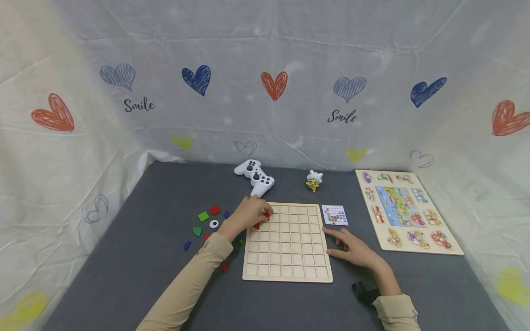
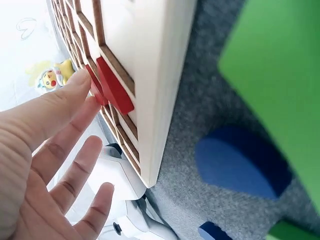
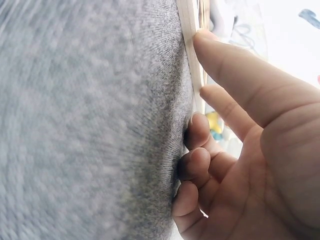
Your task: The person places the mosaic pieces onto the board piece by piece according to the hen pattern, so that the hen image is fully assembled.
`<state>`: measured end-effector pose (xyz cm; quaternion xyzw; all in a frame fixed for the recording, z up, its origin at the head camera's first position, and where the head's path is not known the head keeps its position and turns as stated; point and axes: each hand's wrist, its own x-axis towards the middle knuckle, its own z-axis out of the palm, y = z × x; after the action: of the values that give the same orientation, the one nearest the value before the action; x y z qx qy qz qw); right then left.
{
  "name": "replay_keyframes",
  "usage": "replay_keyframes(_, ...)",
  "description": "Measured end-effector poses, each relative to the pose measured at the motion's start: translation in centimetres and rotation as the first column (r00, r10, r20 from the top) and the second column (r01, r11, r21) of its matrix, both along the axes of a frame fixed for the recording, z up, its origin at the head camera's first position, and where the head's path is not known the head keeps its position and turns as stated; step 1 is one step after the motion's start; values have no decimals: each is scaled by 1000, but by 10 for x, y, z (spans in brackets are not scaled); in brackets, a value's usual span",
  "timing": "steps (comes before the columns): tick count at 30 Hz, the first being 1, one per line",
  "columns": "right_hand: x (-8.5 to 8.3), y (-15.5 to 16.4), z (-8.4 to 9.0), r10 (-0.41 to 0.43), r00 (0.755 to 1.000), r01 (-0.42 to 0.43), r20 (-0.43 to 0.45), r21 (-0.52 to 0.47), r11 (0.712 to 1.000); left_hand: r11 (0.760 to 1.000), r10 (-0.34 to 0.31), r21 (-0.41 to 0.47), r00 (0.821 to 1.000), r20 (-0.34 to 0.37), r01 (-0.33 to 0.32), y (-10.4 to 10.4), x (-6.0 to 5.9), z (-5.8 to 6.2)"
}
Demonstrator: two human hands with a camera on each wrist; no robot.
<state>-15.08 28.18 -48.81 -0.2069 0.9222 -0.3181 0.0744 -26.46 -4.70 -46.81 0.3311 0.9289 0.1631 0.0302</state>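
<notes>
A square wooden grid board point(image 1: 285, 279) lies in the middle of the dark table. At its far left corner my left hand point(image 1: 245, 214) pinches a small red piece point(image 1: 267, 216) between thumb and index finger, low over the grid. Just beside it, a red triangle point(image 2: 115, 90) sits in a cell. My left hand's other fingers are spread and loosely bent in the left wrist view. At the board's right edge, my right hand point(image 1: 354, 249) touches the rim with thumb and index fingertips; its other fingers are bent against the cloth in the right wrist view.
Several coloured pieces, such as a green square point(image 1: 203, 216) and a white ring point(image 1: 213, 224), lie left of the board. A pattern card point(image 1: 335, 215) lies right of it. Behind are a white game controller point(image 1: 254, 174) and a figurine point(image 1: 314, 180). A picture puzzle point(image 1: 389, 241) lies far right.
</notes>
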Motion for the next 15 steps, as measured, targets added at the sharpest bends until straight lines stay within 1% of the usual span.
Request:
replay_keyframes(6,0,-1,1,2,1000,-2,-3,-1,1000,1000,5,15,1000,25,-5,-1,1,1)
replay_keyframes(11,0,-1,2,5,1000,-5,-1,-3,1000,999,16,36,999,44,-18,-4,2,5)
replay_keyframes(15,1,-1,2,5,1000,-5,0,-9,1000,997,37,61,999,35,-40,-9,1,9)
